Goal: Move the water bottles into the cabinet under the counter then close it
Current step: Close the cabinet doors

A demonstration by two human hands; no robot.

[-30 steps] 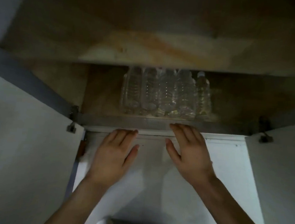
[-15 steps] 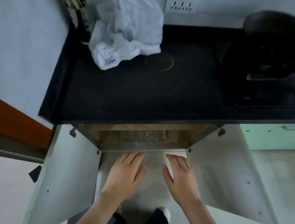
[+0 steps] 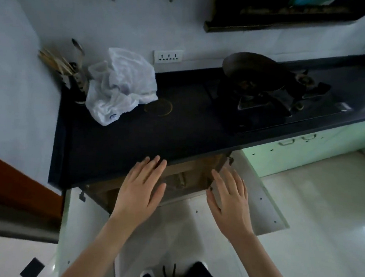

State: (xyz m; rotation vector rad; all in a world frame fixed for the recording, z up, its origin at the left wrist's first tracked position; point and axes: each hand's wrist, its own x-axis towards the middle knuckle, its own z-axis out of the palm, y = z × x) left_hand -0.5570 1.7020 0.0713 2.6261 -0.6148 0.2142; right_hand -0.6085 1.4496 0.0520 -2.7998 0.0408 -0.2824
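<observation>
The cabinet (image 3: 187, 178) gapes at mid-frame under the dark tabletop (image 3: 146, 139), its two doors swung outward; no bottles can be made out inside it; the left door (image 3: 81, 229) lies lower left of the left hand (image 3: 139, 192), the right door (image 3: 262, 202) just beyond the right hand (image 3: 231, 202); both hands' fingers are spread flat, holding nothing, each nearest its own door.

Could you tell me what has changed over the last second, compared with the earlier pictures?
The view has risen from inside the cabinet to above the counter, so the water bottles seen a second ago are now out of sight. The left hand and right hand have lifted and spread apart, still open and empty. Both cabinet doors, left and right, remain swung open.
</observation>
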